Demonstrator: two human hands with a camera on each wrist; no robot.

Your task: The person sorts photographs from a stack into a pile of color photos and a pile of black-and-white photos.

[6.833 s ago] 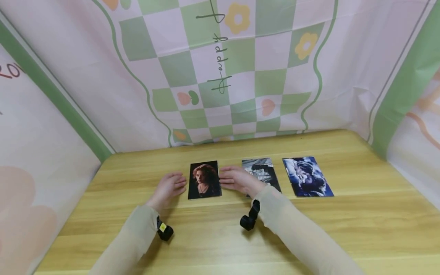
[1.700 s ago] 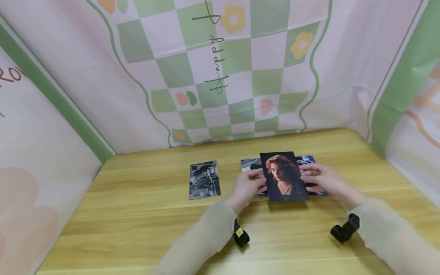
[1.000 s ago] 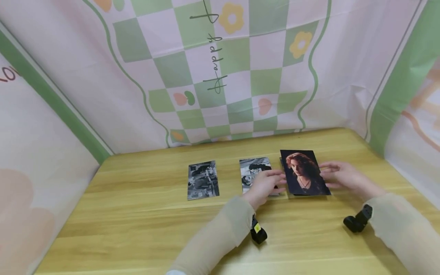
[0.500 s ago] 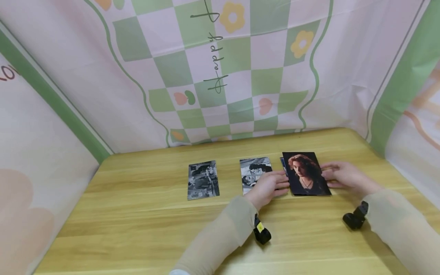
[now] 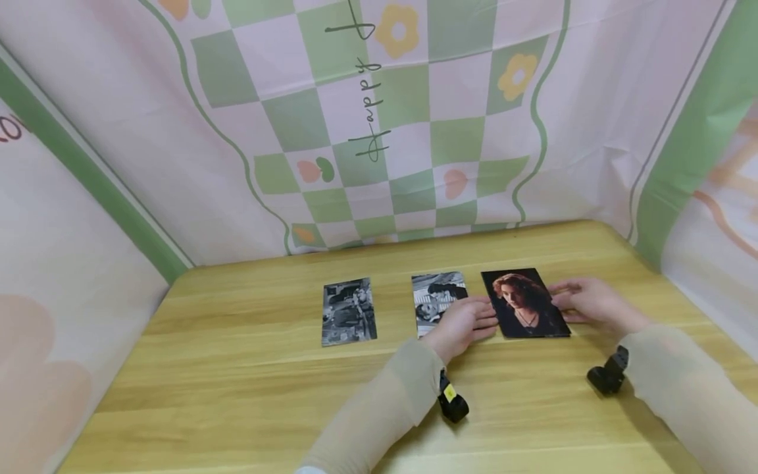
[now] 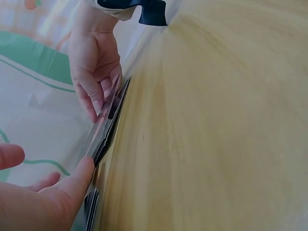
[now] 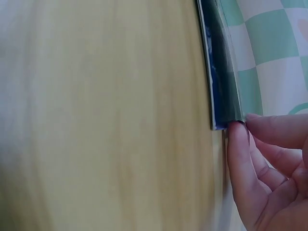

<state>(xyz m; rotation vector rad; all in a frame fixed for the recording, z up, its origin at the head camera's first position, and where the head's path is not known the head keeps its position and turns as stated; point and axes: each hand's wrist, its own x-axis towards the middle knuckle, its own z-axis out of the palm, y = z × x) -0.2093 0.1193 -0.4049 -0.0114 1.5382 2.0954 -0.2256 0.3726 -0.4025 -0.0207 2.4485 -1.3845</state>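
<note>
Portrait photo [image 5: 524, 303] lies flat on the bench [image 5: 237, 395], right of frame centre, stacked on a blue photo [image 7: 217, 72]. Left hand [image 5: 464, 322], fingers straight, touches its left edge; right hand [image 5: 586, 301], fingers relaxed, touches its right edge. Two grey photos [image 5: 349, 311] lie to the left.

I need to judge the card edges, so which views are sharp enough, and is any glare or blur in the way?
Head view: even soft light, sharp portrait photo, faint shadows, no glare. Left wrist view: table smeared, stretched. Right wrist view: wood blurred, photo edge fairly crisp beside right hand.
</note>
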